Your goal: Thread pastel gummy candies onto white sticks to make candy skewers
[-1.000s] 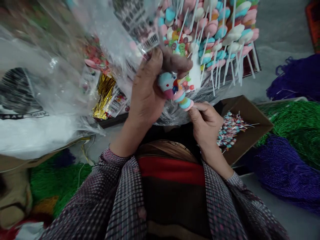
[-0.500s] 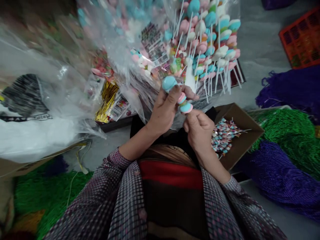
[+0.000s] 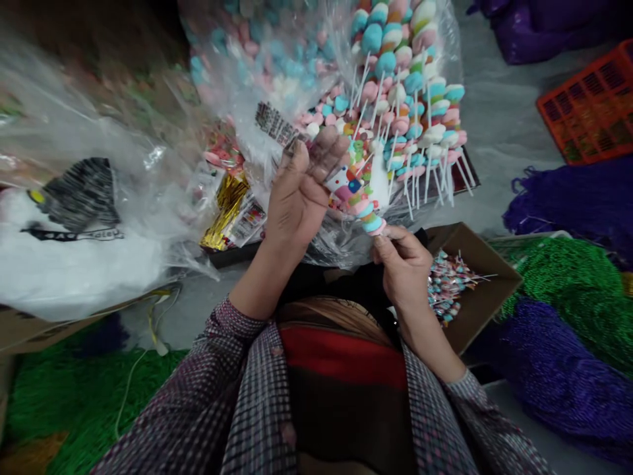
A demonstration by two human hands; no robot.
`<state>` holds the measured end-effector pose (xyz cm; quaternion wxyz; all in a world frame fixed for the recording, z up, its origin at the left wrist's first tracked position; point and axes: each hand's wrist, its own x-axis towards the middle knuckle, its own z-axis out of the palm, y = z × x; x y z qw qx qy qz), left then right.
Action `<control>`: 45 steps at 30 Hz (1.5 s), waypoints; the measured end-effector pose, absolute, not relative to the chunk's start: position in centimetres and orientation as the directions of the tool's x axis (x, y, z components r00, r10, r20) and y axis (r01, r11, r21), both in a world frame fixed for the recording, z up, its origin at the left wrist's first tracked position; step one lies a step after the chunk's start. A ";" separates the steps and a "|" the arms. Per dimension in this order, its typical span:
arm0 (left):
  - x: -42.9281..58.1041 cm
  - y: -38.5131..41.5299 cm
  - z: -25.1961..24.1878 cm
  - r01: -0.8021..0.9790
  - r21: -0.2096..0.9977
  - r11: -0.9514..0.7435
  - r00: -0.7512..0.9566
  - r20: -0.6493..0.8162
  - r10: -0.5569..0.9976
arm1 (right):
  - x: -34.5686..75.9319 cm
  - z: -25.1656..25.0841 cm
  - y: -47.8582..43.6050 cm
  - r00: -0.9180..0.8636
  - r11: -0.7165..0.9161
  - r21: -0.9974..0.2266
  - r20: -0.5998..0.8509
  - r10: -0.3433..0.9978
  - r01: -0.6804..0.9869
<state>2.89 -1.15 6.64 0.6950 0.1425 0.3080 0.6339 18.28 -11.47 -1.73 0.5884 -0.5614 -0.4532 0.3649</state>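
Observation:
My right hand (image 3: 405, 264) is closed around the lower end of a marshmallow candy skewer (image 3: 372, 223), with blue, pink and orange pieces stacked above the fingertips. The skewer tilts up and to the left, its upper part hard to separate from a colour-dotted white wrapper (image 3: 343, 183). Beside that wrapper my left hand (image 3: 301, 191) is open, palm up, thumb and fingers stretched apart. Whether its edge touches the wrapper, I cannot tell. Just beyond lie many similar candy skewers (image 3: 413, 99), white sticks pointing towards me.
Clear plastic bags of loose marshmallows (image 3: 277, 56) spread at the back. Gold foil strips (image 3: 225, 208) lie left of centre. A cardboard box (image 3: 487, 264) with small wrapped candies stands at my right, near green and purple strands (image 3: 554, 356). An orange crate (image 3: 588, 105) sits far right.
My left hand has let go of the skewer's upper part and moved left, its fingers opening. The right hand keeps hold of the lower end and has shifted slightly towards me. The view has shifted slightly.

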 end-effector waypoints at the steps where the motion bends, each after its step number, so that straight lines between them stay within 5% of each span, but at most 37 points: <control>1: 3.2 -1.2 6.5 -0.806 0.571 0.159 0.021 -0.240 0.970 | 18.2 -1.7 -11.6 0.341 0.098 -0.992 0.117 0.933 0.074; 12: 4.4 -2.1 4.5 -0.736 0.662 0.141 0.013 -0.195 0.981 | 17.6 -0.2 -11.9 0.069 -0.242 -0.951 -0.259 0.963 -0.194; 15: 5.1 -2.5 4.4 -0.722 0.676 0.148 0.032 -0.181 0.983 | 17.2 -0.3 -11.8 0.176 -0.127 -0.986 -0.144 0.974 -0.104; 20: 6.3 -2.9 4.2 -0.714 0.664 0.223 0.062 -0.258 0.964 | 16.4 -0.9 -11.7 0.291 0.172 -0.916 0.286 0.913 0.363; 22: 6.7 -3.3 3.7 -0.699 0.678 0.228 0.083 -0.240 0.967 | 16.2 -1.1 -11.5 0.315 0.167 -0.902 0.306 0.898 0.399; 25: 6.9 -4.1 2.5 -0.656 0.720 0.226 0.153 -0.166 0.974 | 16.1 -1.0 -11.0 0.265 0.039 -0.994 0.066 0.962 0.106; 28: 5.7 -4.3 2.3 -0.622 0.735 0.268 0.314 -0.079 0.946 | 16.5 -0.8 -10.7 0.048 -0.151 -0.956 -0.168 0.985 -0.251; 31: 3.4 -3.4 3.3 -0.644 0.724 0.248 0.356 -0.002 0.934 | 17.4 -0.5 -10.7 -0.035 -0.221 -0.909 -0.223 0.974 -0.354; 36: 2.1 -2.0 5.5 -0.636 0.733 0.241 0.213 -0.134 0.968 | 17.8 -0.2 -10.9 0.023 -0.166 -0.975 -0.171 0.985 -0.148; 41: 5.3 -3.4 5.1 -0.741 0.635 0.220 0.150 -0.163 0.975 | 16.6 -0.5 -11.0 0.273 0.102 -0.903 0.232 0.934 0.418; 43: 6.3 -4.2 4.4 -0.741 0.639 0.207 0.120 -0.178 0.977 | 16.2 -0.6 -10.9 0.297 0.120 -0.892 0.268 0.917 0.435; 45: 6.7 -4.9 3.7 -0.710 0.671 0.214 0.121 -0.183 0.976 | 15.9 -0.6 -10.8 0.238 0.044 -0.975 0.097 0.967 0.219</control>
